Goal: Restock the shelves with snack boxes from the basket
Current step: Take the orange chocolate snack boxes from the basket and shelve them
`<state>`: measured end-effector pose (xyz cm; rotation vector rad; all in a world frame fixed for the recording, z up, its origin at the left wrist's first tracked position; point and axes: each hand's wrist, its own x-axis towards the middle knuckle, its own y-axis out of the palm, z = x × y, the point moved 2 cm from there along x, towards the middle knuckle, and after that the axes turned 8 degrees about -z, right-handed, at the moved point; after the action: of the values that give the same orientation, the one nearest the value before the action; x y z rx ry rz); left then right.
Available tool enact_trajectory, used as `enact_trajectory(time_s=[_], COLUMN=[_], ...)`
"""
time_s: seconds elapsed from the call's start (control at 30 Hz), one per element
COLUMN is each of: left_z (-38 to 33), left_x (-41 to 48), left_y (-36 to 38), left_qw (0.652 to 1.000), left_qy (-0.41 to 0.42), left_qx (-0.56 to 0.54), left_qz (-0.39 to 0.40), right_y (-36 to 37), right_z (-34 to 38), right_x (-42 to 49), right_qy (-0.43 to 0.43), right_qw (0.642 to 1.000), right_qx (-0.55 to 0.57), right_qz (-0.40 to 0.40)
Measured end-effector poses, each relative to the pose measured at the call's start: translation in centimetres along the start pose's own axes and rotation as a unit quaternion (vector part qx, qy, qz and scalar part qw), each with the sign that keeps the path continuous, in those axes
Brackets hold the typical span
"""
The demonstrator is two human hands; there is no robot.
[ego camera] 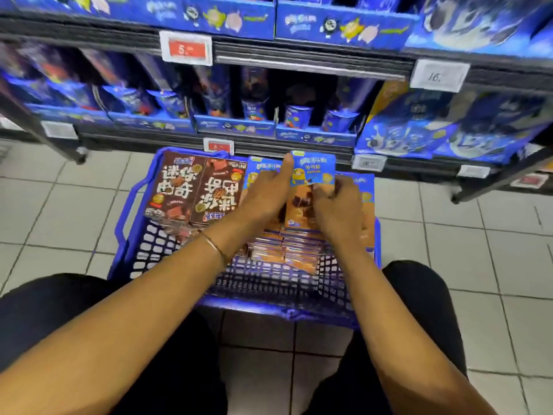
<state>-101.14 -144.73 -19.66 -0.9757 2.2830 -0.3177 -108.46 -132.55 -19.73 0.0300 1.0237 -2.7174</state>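
I have both hands in the blue plastic mesh basket on the floor, at its far right corner. The blue-and-orange cardboard snack box sits between them, long axis running away from me, far end tipped up toward the lower shelf. My right hand curls over its near face. My left hand lays a straight thumb along its left edge, grip unclear.
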Motion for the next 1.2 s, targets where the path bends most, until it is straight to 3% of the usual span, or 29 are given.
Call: enact_trajectory(time_s=[0.13,0.27,0.37,0.43,0.63,0.73,0.8,0.87,0.97,1.07,1.2], left_z=[-0.3,0.4,1.8,2.0,1.9,1.2,0.8,0.8,1.1,1.4,1.6], left_x=[-1.1,-1.4,-1.6,-2.0,-1.8,-1.8,-1.9,-1.9,-1.8,-2.1,-2.2], left_y=[-1.3,-2.9,-3.9,-4.4,-3.7,-2.9,-2.6,-2.5,-2.5,-2.2,-1.9], left_qw=[0.991,0.979,0.979,0.976,0.952,0.956,0.955,0.954,0.949,0.942,0.946], left_qy=[-0.062,-0.026,-0.02,-0.031,-0.072,-0.065,-0.071,-0.079,-0.098,-0.123,-0.118], left_qx=[-0.114,-0.204,-0.201,-0.214,-0.28,-0.263,-0.265,-0.273,-0.285,-0.296,-0.283], left_qz=[0.035,-0.009,-0.026,0.011,0.1,0.113,0.108,0.1,0.09,0.095,0.105], right_y=[-1.1,-0.3,-0.4,-0.6,-1.2,-3.2,-4.6,-5.2,-4.9,-4.8,-5.1], right_z=[1.4,2.1,2.5,2.7,1.3,-1.6,-4.0,-5.9,-6.9,-7.0,-7.5], right_x=[-1.0,-2.0,-3.0,-3.4,-2.1,0.2,1.5,2.2,2.0,2.0,2.4], right_qy=[0.005,0.043,0.011,0.007,0.01,-0.002,0.037,0.083,0.1,0.082,0.134], right_qw=[0.998,0.98,0.979,0.975,0.975,0.995,0.996,0.993,0.995,0.996,0.987], right_qx=[0.064,0.195,0.206,0.218,0.194,0.099,0.003,-0.035,0.024,0.03,0.091], right_qz=[-0.007,0.028,0.009,0.041,0.112,-0.012,-0.082,-0.071,-0.006,-0.007,0.005])
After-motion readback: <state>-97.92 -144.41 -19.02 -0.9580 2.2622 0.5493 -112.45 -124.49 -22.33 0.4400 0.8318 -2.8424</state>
